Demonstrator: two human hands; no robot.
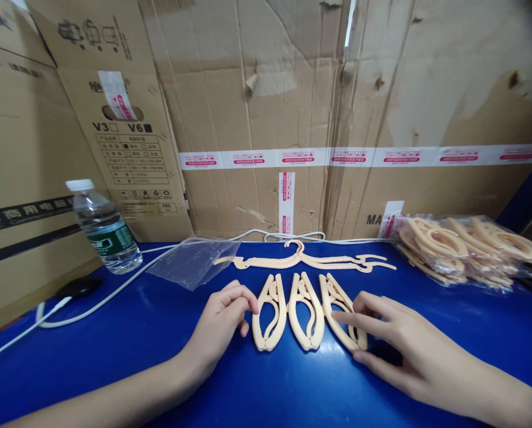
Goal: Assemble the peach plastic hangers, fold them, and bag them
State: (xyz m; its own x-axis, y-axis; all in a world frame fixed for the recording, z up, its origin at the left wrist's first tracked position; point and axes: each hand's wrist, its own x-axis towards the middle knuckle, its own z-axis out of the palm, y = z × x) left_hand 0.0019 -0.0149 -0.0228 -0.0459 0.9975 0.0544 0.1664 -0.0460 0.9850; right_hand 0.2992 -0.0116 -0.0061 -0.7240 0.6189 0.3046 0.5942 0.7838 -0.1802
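Observation:
Three folded cream plastic clothes hangers lie in a row on the blue table: a left one [257,324], a middle one [293,315] and a right one [343,333]. My left hand [225,315] is beside the left hanger, fingers loosely curled and index fingertip at its edge; nothing is held. My right hand [394,336] holds the right hanger, index finger across it and thumb at its lower end. This hanger is tilted compared with the other two. Behind the row, an unfolded hanger [270,262] lies flat, its hook pointing away from me.
Bagged folded hangers [444,244] are piled at the back right. A clear plastic bag [194,261] lies at the back left, near a water bottle [107,229], a black mouse-like device [79,287] and white cables [109,300]. Cardboard [257,202] walls the table's back.

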